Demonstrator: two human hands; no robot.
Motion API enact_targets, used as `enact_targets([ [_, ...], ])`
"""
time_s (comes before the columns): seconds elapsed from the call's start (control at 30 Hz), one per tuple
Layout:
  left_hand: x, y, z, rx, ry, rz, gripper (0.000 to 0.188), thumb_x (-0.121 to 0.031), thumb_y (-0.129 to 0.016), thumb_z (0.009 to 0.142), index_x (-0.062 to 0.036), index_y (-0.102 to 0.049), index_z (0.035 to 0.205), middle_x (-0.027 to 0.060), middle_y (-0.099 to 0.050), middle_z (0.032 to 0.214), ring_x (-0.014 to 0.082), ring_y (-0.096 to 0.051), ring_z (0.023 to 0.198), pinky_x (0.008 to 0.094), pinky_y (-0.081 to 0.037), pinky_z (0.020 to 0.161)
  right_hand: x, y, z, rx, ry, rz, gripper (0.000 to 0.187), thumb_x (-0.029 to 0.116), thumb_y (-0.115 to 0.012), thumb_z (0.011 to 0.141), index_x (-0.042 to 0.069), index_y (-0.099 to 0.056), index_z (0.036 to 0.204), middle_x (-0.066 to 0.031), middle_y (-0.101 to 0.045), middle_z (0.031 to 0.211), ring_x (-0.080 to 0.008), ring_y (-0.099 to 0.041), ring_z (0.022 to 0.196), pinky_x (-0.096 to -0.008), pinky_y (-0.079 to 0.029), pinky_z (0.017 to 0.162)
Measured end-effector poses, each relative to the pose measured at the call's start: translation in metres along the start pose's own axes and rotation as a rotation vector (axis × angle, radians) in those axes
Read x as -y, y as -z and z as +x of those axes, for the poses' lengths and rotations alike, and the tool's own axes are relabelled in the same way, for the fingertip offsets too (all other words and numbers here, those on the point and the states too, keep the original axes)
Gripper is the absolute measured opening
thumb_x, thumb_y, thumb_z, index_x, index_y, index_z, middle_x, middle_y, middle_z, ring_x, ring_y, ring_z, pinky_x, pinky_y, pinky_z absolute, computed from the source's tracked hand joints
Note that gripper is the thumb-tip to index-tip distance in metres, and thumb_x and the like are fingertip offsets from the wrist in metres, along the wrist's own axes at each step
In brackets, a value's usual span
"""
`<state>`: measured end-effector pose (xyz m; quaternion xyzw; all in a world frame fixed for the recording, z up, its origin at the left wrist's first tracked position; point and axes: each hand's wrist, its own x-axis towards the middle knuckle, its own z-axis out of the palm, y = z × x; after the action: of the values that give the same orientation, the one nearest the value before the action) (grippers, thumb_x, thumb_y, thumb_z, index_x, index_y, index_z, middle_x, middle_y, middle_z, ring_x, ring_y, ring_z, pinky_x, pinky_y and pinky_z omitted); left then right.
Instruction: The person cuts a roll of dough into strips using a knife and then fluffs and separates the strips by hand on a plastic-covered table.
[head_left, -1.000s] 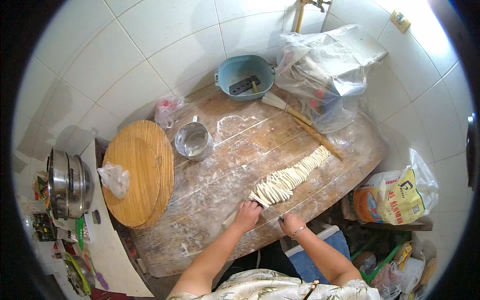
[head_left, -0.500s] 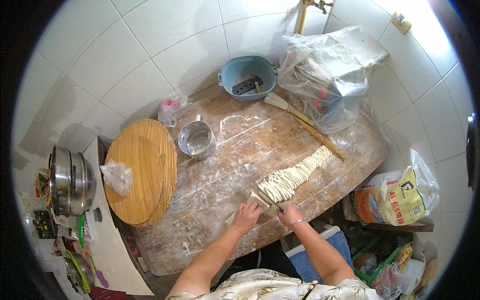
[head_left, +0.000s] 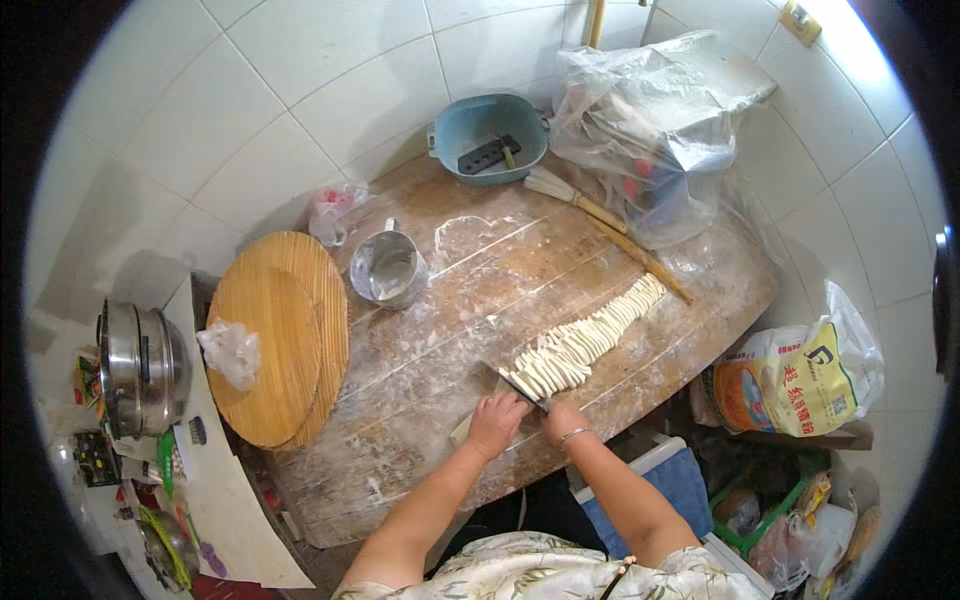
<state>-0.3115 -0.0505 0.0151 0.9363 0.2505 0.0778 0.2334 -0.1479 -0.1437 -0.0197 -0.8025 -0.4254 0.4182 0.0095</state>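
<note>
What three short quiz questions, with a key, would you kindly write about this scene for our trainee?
1. Multiple choice: which of the person's hands grips the knife?
a) the left hand
b) the right hand
c) neither
2. True or false: a dark, flat thing lies inside the blue basin.
3. Fill in the blank: the dough strips lie in a row, and the end farther from the knife is close to the tip of a long wooden ____.

Key:
1. b
2. True
3. stick
</note>
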Motion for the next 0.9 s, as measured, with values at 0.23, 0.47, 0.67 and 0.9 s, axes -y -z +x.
enact_targets([
  [0.23, 0.006, -0.006, -0.013, -0.045, -0.001, 0.046, 0.03, -0.013, -0.063, 0.076, -0.0146, -0.059, 0.105, 0.0059, -0.054, 0.11, 0.0252, -0.051, 0.107, 0.0416, -0.038, 0.091, 0.003, 0.043, -0.028, 0.0, 0.031, 0.046, 0.035, 0.03, -0.061, 0.084, -0.005, -0.066, 0.086, -0.0277, -0.064, 0.086, -0.042, -0.062, 0.083, -0.0499, -0.05, 0.074],
  [0.47, 0.003, 0.005, -0.006, 0.049, 0.018, 0.039, 0.023, -0.012, -0.064, 0.074, -0.0142, -0.058, 0.096, 0.0055, -0.052, 0.098, 0.0246, -0.051, 0.1, 0.042, -0.039, 0.086, 0.005, 0.052, -0.058, 0.156, 0.002, -0.135, 0.028, 0.026, -0.057, 0.086, 0.0, -0.067, 0.094, -0.0246, -0.066, 0.09, -0.0394, -0.065, 0.086, -0.0465, -0.052, 0.077],
  [0.67, 0.002, 0.002, -0.009, -0.063, -0.001, 0.004, 0.023, -0.013, -0.063, 0.077, -0.0145, -0.058, 0.1, 0.0058, -0.054, 0.104, 0.0254, -0.052, 0.105, 0.0415, -0.04, 0.086, 0.019, 0.009, -0.013, 0.025, -0.065, -0.039, 0.025, 0.024, -0.058, 0.083, 0.003, -0.067, 0.094, -0.023, -0.066, 0.095, -0.0389, -0.064, 0.091, -0.0471, -0.051, 0.081],
  [0.9, 0.006, 0.001, -0.017, -0.03, -0.012, 0.0, 0.027, -0.012, -0.063, 0.076, -0.0134, -0.059, 0.102, 0.0081, -0.054, 0.111, 0.0274, -0.05, 0.109, 0.0427, -0.04, 0.089, 0.012, 0.026, -0.025, -0.048, 0.035, 0.105, 0.033, 0.031, -0.06, 0.084, -0.001, -0.066, 0.089, -0.0261, -0.064, 0.087, -0.0432, -0.061, 0.084, -0.0506, -0.049, 0.074],
])
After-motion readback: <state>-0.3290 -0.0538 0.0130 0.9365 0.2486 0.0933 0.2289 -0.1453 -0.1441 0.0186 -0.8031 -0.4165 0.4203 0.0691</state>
